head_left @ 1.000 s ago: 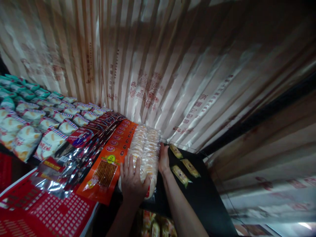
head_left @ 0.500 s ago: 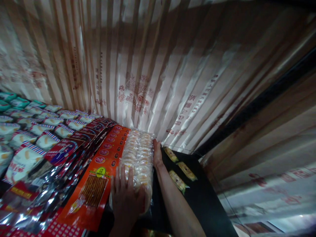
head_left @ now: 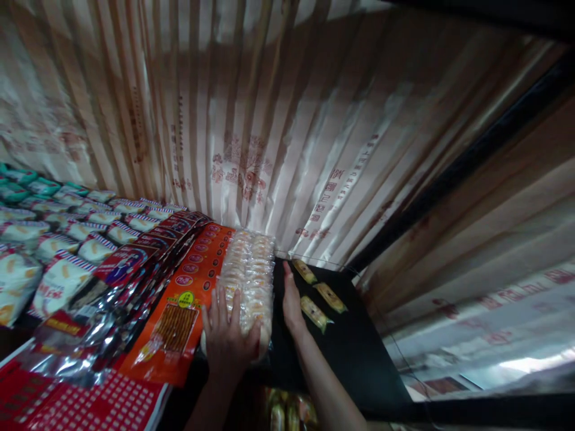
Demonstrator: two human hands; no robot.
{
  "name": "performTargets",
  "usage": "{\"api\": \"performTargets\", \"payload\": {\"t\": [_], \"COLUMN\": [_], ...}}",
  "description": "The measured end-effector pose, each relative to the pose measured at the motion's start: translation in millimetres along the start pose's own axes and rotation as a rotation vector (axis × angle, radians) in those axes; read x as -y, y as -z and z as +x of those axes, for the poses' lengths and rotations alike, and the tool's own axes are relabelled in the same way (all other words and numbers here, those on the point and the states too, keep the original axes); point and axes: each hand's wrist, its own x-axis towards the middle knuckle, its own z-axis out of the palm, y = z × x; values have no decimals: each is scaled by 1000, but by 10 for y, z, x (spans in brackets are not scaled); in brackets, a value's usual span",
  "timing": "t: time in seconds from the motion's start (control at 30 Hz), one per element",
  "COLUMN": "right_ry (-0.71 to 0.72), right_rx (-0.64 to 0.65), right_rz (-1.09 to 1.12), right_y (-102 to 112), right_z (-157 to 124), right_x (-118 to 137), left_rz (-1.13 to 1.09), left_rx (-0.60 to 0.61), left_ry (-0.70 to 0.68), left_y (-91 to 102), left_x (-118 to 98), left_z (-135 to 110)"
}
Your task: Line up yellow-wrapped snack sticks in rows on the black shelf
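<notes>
Right hand (head_left: 291, 302) had come away from the clear-wrapped snack pack (head_left: 251, 263), open and empty just beside it, while the left hand (head_left: 227, 335) lay loosely spread over its near end by the orange packet (head_left: 182, 302), where light pressure probably beat squashing.

L fingers (head_left: 223, 311) hide pt of white pkg (head_left: 258, 269), red basket (head_left: 126, 398) cut off btm.

1. Bags (head_left: 63, 281) lay at frame left.
2. Pouches (head_left: 177, 329), then crackers (head_left: 257, 272), lay right of them, lower centre.
3. Bars (head_left: 330, 297) lay right of the crackers, on the table (head_left: 354, 359).
4. The curtain (head_left: 287, 90) hung behind.
5. The basket (head_left: 112, 401) sat lower left.
</notes>
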Motion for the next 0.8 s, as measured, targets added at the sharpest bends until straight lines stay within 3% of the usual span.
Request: {"api": "performTargets", "payload": {"t": [0.17, 0.3, 0.53, 0.67, 0.8], "right_ry": [274, 424, 402, 373, 294], "right_rx": [157, 165, -21, -18, -23], "right_rz": [-457, -654, -773, -813, -808], "right_y": [118, 72, 39, 94, 67], "right_z": [-602, -926, -1338, -1478, -1505], "right_x": [105, 24, -95, -122, -110], "left_rz": [-26, -14, 36, 33, 37], "left_rx": [-55, -6, 9, 19, 110], "left_ry": [19, -2, 14, 22, 1], "left_y": [3, 48, 304, 504, 541], "left_x": [-30, -27, -9, 70, 176], "left_z": [-38, -55, -69, -240, -459]}}
